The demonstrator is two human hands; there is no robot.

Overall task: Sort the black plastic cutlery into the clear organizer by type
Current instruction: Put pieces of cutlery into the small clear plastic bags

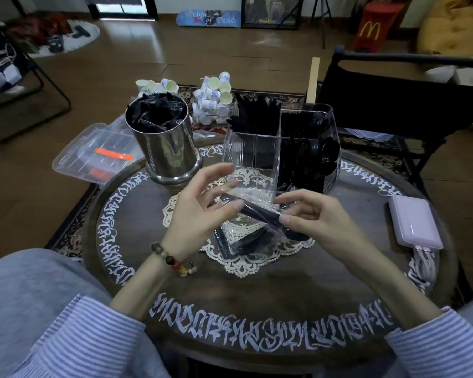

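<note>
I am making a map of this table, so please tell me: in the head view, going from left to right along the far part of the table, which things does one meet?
Clear flat plastic box → steel canister of wrapped black cutlery → clear organizer holding black cutlery → pink case.

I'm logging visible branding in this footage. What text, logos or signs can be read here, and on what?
"M", golden arches logo: red box on the floor.
"of Dead", partly legible: skateboard deck against the wall.
White ornate script: round table rim, not readable.
Engraving: steel canister, too blurred.
Print: paper cups, too small.
</note>
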